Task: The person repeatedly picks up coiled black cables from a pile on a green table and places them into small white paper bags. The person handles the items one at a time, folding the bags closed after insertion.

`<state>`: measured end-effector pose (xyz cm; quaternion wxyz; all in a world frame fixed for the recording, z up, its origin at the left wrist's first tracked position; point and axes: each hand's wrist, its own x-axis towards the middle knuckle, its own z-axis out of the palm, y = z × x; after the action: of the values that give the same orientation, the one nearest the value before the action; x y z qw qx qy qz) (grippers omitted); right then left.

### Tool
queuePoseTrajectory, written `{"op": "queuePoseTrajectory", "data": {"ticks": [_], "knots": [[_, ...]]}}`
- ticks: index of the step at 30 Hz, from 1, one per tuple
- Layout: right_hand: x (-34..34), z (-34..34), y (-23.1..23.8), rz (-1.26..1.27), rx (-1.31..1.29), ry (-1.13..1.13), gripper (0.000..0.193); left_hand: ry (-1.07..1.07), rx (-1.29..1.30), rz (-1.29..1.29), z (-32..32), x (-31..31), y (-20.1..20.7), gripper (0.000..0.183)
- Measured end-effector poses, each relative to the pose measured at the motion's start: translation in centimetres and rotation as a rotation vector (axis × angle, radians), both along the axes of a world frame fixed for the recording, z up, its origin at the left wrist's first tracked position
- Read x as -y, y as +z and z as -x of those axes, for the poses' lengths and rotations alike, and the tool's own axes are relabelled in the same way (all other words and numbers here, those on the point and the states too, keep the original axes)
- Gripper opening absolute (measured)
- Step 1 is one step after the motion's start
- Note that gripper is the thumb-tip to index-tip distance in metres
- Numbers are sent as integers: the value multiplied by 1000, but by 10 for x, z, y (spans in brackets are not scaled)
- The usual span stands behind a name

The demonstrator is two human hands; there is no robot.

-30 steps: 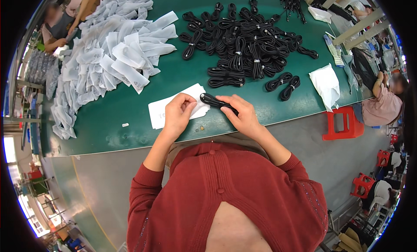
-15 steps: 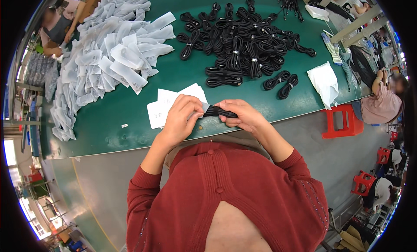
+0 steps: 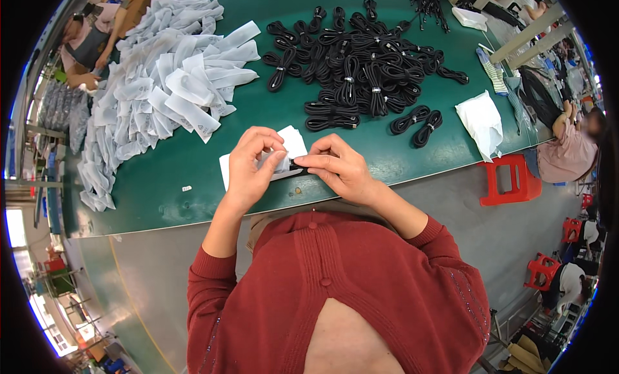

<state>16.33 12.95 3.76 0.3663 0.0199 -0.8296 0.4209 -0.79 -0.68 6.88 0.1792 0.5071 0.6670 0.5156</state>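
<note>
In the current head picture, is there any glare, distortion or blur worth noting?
Head view: windows at the left rim wash out to white; head view: the green table's front edge bows and the corners fall black; head view: the cable pile looks fairly crisp, with no obvious motion blur on the left hand or right hand.

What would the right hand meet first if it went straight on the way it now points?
The right hand points left; it would probably meet the visible black cable first, then the left hand, though depth here is unclear.
</note>
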Motion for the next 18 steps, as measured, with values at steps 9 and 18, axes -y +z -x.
{"op": "queuePoseTrajectory", "data": {"ticks": [9, 18], "knots": [[5, 11, 1, 375, 110, -104, 34, -114, 123, 73, 8, -2, 7, 7], [-57, -5, -9, -415, 309, -498, 23, 301, 483, -486, 116, 0, 33, 25]]}}
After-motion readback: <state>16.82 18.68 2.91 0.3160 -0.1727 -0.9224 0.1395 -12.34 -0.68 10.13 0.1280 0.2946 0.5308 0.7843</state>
